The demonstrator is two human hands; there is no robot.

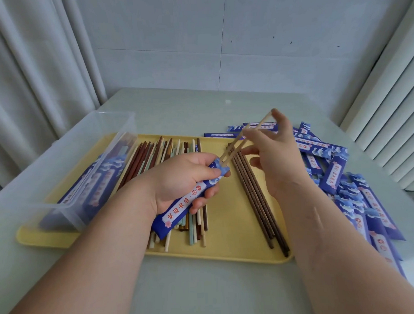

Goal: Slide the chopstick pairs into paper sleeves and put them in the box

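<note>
— Where is the chopstick pair [239, 148]?

— In the air above the middle of the tray [239, 228]. It is two pale wooden sticks slanting up and to the far right, with the lower tips inside the open mouth of the paper sleeve [186, 201]. Most of their length stands out of it.

— Who holds what?

— The left hand [178, 181] grips the blue sleeve, with its fingers [207, 173] curled round it and the thumb pressing near the mouth. The right hand [274, 154] pinches the sticks near their upper ends; its fingers [278, 118] are narrow at the top, and the lower ones hang loose and spread.

— And the box [61, 166]?

— Clear plastic, on the far left. Its near end rests on the left edge of the tray. Sleeved pairs [94, 182] lie inside it, seen blurred through the wall.

— What else lies on the tray?

— Loose chopsticks [159, 156] in brown, cream, pale green and mustard lie under the left hand. A bundle of dark chopsticks [256, 197] lies just right of them.

— Beyond that?

— Empty sleeves [357, 198] are heaped on the table [206, 295] at the right. A pale curtain [34, 69] hangs at the far left.
</note>
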